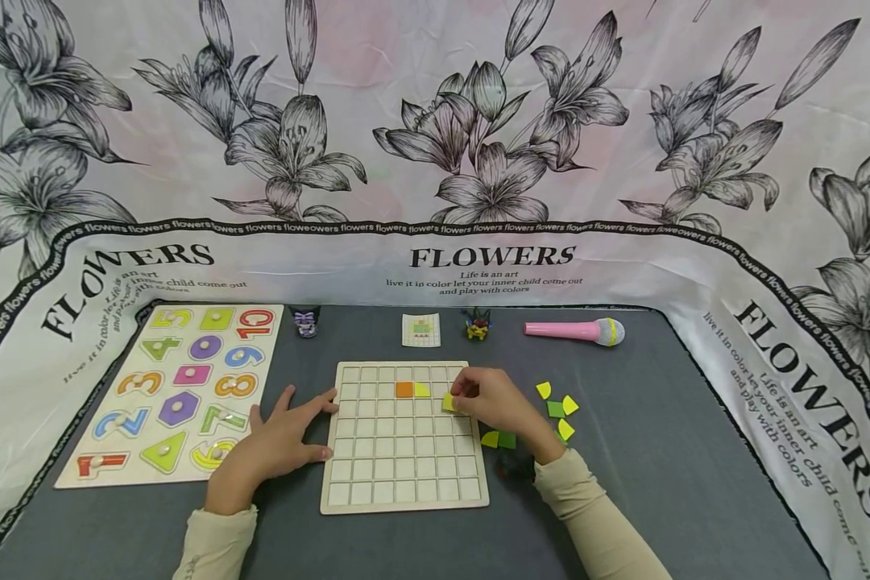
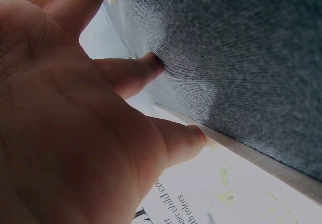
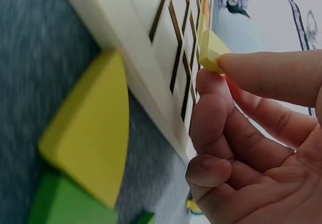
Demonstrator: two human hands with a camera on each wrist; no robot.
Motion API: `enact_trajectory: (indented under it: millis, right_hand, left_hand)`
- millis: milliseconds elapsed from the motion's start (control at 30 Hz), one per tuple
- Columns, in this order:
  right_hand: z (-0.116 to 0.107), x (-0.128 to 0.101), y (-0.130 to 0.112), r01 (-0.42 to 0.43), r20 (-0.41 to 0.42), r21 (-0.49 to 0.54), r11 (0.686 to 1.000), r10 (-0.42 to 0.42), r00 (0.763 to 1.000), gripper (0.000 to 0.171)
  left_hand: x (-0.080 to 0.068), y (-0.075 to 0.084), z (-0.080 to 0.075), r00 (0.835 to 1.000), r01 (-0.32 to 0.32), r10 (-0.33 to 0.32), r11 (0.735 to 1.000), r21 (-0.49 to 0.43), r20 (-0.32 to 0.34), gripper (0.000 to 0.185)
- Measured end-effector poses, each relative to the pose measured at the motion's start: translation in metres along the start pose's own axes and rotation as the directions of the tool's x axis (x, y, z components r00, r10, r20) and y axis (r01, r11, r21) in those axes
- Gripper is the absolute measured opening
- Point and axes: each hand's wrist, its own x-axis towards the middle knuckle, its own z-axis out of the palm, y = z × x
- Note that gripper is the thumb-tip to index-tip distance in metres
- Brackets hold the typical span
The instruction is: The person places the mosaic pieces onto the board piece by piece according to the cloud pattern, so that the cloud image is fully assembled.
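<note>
At far left of the grey surface (image 1: 623, 483) lies a number puzzle (image 1: 174, 391), its coloured numerals and shapes seated in their recesses. Just right of it the left hand (image 1: 283, 439) rests flat, fingers straight and spread; its fingertips touch the left edge of the grid board (image 1: 404, 475), thumb against the upper part of that edge. The left wrist view shows the palm close to the cloth and a fingertip at the board's wooden rim.

The grid board sits at centre, a shallow tray of square cells. Two cells in its second row are filled: an orange square (image 1: 403, 390) and, touching it on the right, a yellow quarter-round piece (image 1: 422, 391). The remaining visible cells hold nothing.

Behind the board stand a small dark figure (image 1: 306, 321), a pattern card (image 1: 421, 329), a small multicoloured toy (image 1: 477, 324) and a pink microphone (image 1: 573, 330).

The right hand (image 1: 493, 401) hovers over the board's right side, pinching a yellow piece (image 1: 448, 402) between thumb and forefinger, above the second and third rows. It partly hides the right-hand cells. Right of the board lie loose yellow and green pieces (image 1: 558, 407), some tucked under the wrist.
</note>
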Motion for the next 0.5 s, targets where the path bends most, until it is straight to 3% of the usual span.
enact_trajectory:
  millis: [200, 500]
  right_hand:
    - [0.009, 0.004, -0.007, 0.011, 0.02, -0.064, 0.998, -0.009, 1.0, 0.006]
    - [0.014, 0.008, -0.013, 0.017, 0.036, -0.083, 0.996, -0.014, 0.999, 0.008]
  left_hand:
    - [0.0, 0.001, 0.001, 1.0, 0.001, -0.001, 1.0, 0.001, -0.002, 0.082]
    - [0.0, 0.0, 0.0, 1.0, 0.005, -0.005, 1.0, -0.005, 0.002, 0.083]
